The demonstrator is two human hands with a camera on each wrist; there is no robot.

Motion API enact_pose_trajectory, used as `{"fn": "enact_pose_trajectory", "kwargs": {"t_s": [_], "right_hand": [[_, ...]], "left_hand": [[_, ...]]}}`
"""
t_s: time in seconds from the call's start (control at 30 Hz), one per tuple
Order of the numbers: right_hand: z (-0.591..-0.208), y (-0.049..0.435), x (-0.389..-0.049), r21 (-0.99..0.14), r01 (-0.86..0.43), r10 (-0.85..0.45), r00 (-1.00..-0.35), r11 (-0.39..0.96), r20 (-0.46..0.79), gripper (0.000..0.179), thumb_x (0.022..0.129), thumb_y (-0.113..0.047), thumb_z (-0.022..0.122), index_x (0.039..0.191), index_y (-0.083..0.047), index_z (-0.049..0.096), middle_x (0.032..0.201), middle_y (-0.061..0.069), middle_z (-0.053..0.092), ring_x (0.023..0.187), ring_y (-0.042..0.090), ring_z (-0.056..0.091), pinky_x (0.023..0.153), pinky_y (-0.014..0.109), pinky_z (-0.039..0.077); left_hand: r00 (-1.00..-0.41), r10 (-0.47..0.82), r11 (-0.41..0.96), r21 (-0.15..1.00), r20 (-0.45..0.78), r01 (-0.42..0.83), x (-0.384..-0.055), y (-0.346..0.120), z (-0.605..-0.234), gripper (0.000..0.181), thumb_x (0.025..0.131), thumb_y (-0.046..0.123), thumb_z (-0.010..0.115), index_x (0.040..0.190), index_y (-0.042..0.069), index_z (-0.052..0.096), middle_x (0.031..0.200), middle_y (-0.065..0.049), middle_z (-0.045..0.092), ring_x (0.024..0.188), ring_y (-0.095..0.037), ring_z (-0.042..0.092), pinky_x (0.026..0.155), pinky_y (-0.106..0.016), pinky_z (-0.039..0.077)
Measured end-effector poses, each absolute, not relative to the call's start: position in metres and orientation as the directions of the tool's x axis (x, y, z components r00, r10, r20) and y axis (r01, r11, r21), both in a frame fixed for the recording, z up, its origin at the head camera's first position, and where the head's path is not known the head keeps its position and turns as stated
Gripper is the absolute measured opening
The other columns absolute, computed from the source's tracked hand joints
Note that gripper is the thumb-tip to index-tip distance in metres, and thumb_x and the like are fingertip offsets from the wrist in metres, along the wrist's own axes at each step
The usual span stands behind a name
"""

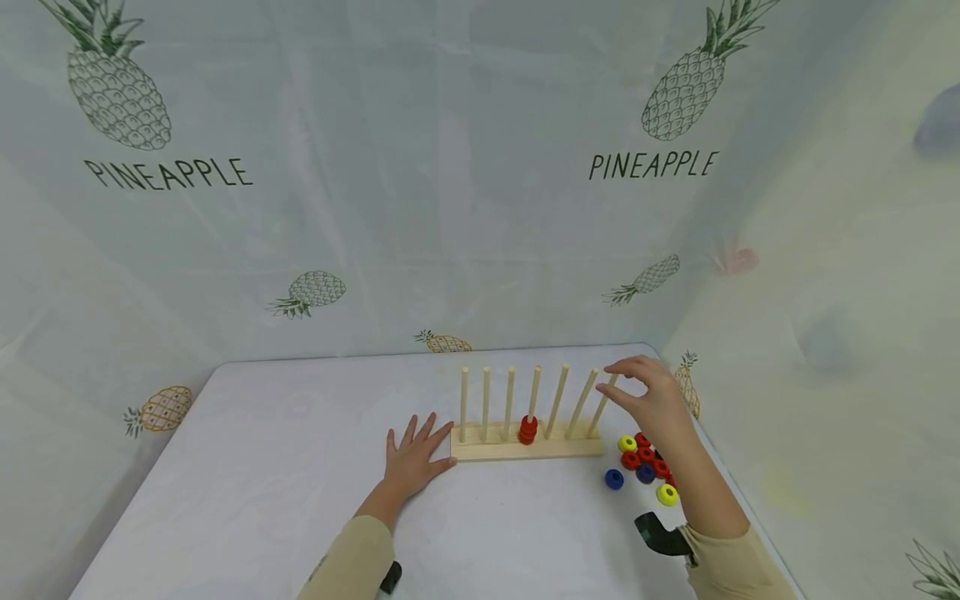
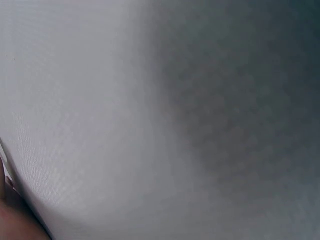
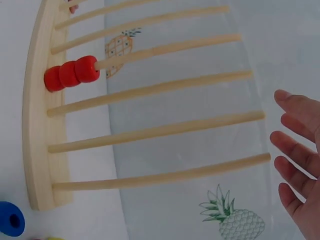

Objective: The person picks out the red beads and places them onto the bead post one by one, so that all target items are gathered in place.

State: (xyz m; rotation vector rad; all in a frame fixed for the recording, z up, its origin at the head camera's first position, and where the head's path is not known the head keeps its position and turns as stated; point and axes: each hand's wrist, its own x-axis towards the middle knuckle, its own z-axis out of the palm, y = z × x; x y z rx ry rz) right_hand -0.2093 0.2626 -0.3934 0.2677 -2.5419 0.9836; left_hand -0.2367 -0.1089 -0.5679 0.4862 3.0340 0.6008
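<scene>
A wooden peg rack (image 1: 525,451) stands on the table, its upright pegs in a row. Three red beads (image 3: 72,73) are stacked at the bottom of the middle peg. My left hand (image 1: 411,460) lies on the table with fingers spread, thumb and forefinger at the rack's left end. In the left wrist view, only a bit of skin shows at the lower left corner. Beside the top of the rightmost peg (image 3: 165,177) is my right hand (image 1: 654,400), fingers loosely bent and holding nothing. The right wrist view shows its fingertips apart from the pegs.
Loose red, yellow and blue beads (image 1: 646,473) lie right of the rack, partly behind the right forearm. One blue bead (image 1: 614,478) sits at the pile's left. A pineapple-print curtain (image 1: 465,208) hangs behind the white table (image 1: 300,500).
</scene>
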Motion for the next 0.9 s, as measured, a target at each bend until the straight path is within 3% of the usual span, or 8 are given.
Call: {"fn": "enact_pose_trajectory", "kwargs": {"t_s": [0.9], "right_hand": [[-0.466,0.299,-0.189,-0.633,-0.080,0.067,-0.976,0.770,0.205,0.034,0.085,-0.024,0.078,0.112,-0.003,0.070,0.107,0.013,0.065,0.091,0.029,0.056,0.071,0.034,0.048]], "left_hand": [[-0.954,0.295,0.881,0.374,0.043,0.290,-0.240,-0.107,-0.572,0.068,0.090,0.055,0.060,0.148,0.025,0.044,0.158,-0.011,0.027,0.145,-0.042,0.014,0.106,-0.072,0.002]]}}
